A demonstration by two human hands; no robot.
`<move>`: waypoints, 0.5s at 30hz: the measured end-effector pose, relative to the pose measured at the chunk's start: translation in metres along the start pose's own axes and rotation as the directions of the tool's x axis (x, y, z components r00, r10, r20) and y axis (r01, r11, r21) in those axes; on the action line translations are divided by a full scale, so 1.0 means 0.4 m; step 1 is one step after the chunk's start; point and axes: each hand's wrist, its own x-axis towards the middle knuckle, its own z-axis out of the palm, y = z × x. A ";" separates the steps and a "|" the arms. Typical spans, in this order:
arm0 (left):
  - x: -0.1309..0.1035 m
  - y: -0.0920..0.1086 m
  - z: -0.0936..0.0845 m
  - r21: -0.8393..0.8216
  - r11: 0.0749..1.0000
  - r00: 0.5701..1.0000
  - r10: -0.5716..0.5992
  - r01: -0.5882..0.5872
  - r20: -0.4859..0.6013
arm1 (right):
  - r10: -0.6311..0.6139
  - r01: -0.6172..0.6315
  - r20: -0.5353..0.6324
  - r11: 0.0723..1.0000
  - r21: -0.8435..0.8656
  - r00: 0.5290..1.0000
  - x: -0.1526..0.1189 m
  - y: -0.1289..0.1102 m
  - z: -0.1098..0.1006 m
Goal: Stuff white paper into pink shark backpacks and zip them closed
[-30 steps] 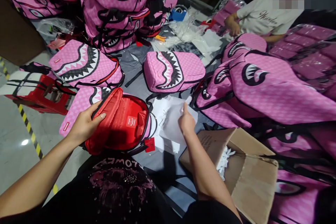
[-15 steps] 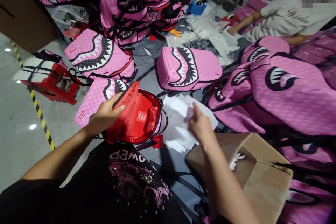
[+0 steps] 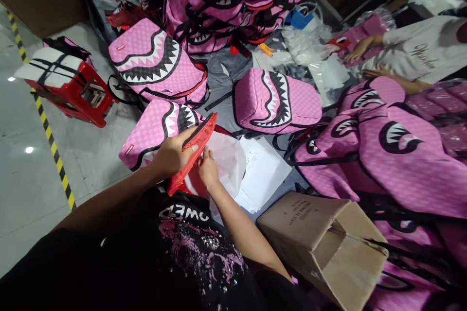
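Left hand (image 3: 174,156) grips red bag flap (image 3: 200,146), apparently for access, near worktop's (image 3: 224,115) front edge; right hand (image 3: 208,169) pinches white sheet (image 3: 229,160).

The right hand (image 3: 208,170) has moved from the papers (image 3: 265,170) to the mouth of the bag (image 3: 187,170). A sheet (image 3: 230,158) (thin, whitish) has come along with it.

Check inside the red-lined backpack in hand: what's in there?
A thin white sheet in the right hand covers part of the opening, with some red lining showing beside it. The raised flap in the left hand hides more; anything deeper cannot be seen.
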 end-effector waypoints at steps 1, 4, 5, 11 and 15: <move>0.001 -0.003 -0.003 0.001 1.000 1.000 0.008 -0.008 0.003 | -0.026 0.027 -0.012 0.999 0.034 1.000 0.004 0.004 0.001; 0.004 -0.010 -0.010 0.004 1.000 1.000 0.012 -0.012 0.003 | -0.085 0.083 -0.088 0.996 -0.020 0.993 0.021 0.024 0.016; 0.005 -0.011 -0.012 0.001 1.000 1.000 0.013 -0.013 0.005 | -0.122 0.113 -0.105 0.990 -0.083 0.987 0.029 0.034 0.028; 0.015 -0.019 -0.025 -0.038 0.999 0.999 -0.006 0.007 0.033 | -0.193 0.205 0.070 0.906 -0.371 0.979 0.075 0.143 0.113; 0.023 -0.018 -0.032 -0.064 0.998 0.998 0.009 -0.005 0.066 | -0.200 0.253 0.162 0.851 -0.460 0.966 0.095 0.200 0.107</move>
